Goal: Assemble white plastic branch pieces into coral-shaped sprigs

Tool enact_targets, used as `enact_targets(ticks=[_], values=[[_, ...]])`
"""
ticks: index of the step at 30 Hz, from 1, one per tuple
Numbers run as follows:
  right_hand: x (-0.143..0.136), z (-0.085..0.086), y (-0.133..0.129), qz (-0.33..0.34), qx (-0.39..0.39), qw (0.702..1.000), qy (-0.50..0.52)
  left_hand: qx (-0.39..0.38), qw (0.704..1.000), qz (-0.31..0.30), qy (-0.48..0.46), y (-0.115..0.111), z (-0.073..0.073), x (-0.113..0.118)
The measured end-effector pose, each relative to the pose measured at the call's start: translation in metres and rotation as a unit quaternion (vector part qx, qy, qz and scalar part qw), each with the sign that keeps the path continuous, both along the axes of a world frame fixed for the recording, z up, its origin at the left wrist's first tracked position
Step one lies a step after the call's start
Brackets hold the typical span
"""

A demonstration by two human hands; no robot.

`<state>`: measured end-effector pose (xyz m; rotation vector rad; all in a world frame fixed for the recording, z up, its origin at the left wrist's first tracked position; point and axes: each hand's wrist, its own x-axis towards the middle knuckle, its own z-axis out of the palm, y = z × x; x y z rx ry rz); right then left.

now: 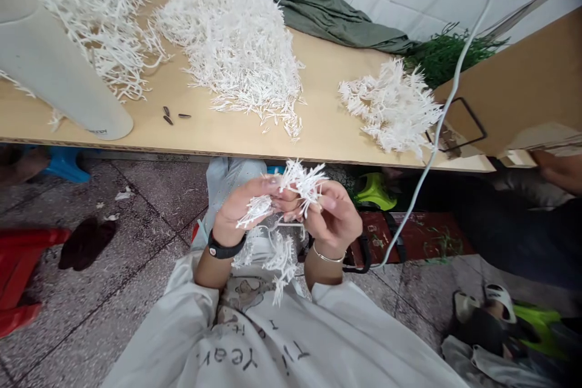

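Both hands meet over my lap, just below the table's front edge. My left hand [243, 203], with a black wristband, is closed around white branching plastic pieces [257, 211]. A spiky white cluster [305, 182] stands up between the fingertips of both hands. My right hand [335, 215], with a thin bracelet, pinches at the right side of this cluster. More white sprigs [282, 254] hang below the hands, in front of the shirt. On the table [322, 127] lie a large heap of small white pieces [245, 36] and a smaller white heap [393, 106] to the right.
A pale cylinder [59, 60] and long white strands [100, 18] occupy the table's left. A white cable [448, 103] crosses the right side, near a cardboard box [522, 85]. Green cloth [331, 15] runs along the wall. A red stool [22, 267] stands at left; another person's leg [509, 224] is at right.
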<state>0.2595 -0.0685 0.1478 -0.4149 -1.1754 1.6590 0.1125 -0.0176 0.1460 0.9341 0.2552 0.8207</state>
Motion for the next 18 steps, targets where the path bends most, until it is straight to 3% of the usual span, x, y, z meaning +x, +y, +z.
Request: enact_targets(ticks=[3, 6, 11, 15, 18], values=[[-0.004, 0.004, 0.007, 0.054, 0.014, 0.994, 0.092, -0.011, 0.994, -0.09, -0.053, -0.005, 0.0, 0.003], [-0.008, 0.001, 0.013, 0.082, 0.031, 0.985, 0.145, -0.102, 0.984, -0.133, -0.061, -0.008, 0.007, 0.008], [-0.016, -0.009, 0.015, -0.043, 0.038, 0.984, 0.168, -0.162, 0.969, -0.132, -0.135, -0.013, 0.017, 0.016], [-0.022, -0.001, 0.013, -0.068, 0.1, 0.981, 0.149, -0.152, 0.967, -0.112, -0.17, -0.017, 0.016, 0.016], [-0.027, 0.003, 0.012, -0.164, 0.105, 0.979, 0.065, -0.114, 0.985, -0.042, -0.121, -0.018, 0.012, 0.014]])
